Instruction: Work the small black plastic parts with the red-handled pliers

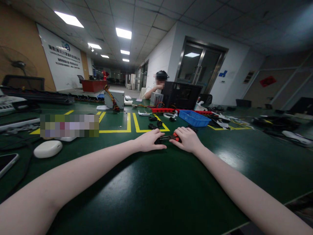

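My right hand (187, 139) is closed around the red and black handles of a pair of pliers (177, 137), whose metal jaws point left. Opposite it, my left hand (149, 140) is closed at the jaw end, its thumb stretched out to the right. A small dark piece shows between the left fingers and the jaws, too little of it to name. Both hands are low over the green table (151, 192). Just beyond them lie several black cable pieces (153, 126).
A blue plastic tray (195, 118) stands behind my right hand. Farther back are a power supply box (114, 99), a black computer case (181, 95) and a person (152, 92) in dark headgear. At left lie a white rounded case (48, 149) and a phone (7, 164).
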A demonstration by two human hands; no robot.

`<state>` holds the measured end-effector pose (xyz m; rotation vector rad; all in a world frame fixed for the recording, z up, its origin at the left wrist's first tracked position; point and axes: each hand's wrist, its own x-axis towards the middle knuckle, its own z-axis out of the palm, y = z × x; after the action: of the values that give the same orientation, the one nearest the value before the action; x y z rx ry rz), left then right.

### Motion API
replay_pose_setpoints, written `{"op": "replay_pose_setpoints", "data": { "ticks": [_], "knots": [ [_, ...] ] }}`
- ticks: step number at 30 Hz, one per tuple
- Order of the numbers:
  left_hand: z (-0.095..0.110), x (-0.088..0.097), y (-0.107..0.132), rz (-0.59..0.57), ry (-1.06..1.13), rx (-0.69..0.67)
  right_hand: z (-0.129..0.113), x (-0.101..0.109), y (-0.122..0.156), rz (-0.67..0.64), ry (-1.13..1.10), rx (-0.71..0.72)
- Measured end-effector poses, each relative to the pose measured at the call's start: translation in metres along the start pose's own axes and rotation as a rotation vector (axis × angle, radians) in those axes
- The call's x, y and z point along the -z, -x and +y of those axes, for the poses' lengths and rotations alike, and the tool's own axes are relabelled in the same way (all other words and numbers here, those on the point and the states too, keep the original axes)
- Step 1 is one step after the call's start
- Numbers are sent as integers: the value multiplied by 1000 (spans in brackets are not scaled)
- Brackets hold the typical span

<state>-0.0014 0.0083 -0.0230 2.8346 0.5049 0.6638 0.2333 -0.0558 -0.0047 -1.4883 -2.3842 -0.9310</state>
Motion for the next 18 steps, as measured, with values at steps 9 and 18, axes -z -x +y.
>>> {"op": "replay_pose_setpoints", "data": {
  "ticks": [9,18],
  "knots": [
    [0,0,1,23,-13,15,1,-1,-1,-13,7,29],
    [0,-1,0,21,24,37,1,-3,0,-7,7,56]
  ]
}}
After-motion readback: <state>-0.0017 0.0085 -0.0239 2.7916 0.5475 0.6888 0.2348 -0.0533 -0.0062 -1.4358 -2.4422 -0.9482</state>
